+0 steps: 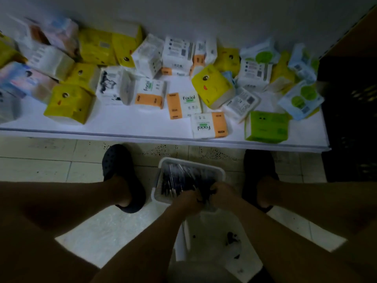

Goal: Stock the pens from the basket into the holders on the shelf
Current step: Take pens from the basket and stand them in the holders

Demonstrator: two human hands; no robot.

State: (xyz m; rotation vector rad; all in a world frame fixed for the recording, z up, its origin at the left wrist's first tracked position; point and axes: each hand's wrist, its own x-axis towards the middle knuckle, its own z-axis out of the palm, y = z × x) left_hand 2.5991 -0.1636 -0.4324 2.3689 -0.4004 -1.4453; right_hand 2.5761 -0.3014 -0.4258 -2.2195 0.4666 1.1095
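1. A low white shelf [122,127] spans the view ahead. It is where the pens should go, but no pen holders are visible on it.
2. Tissue packs [212,86] lie jumbled across the shelf and leave little bare room.
3. A black crate [346,119] stands at the shelf's right end.
4. A white basket [189,160] sits on the tiled floor between two dark shoes, just in front of the shelf.
5. The left hand [191,198] and right hand [222,194] reach into the basket's near end. Their fingers are curled round a bunch of pens, though the dim light blurs the detail. This looks like the gathering step. Next, the bundle must be lifted and the holders found.
6. Dark pens [179,178] are heaped in the basket.
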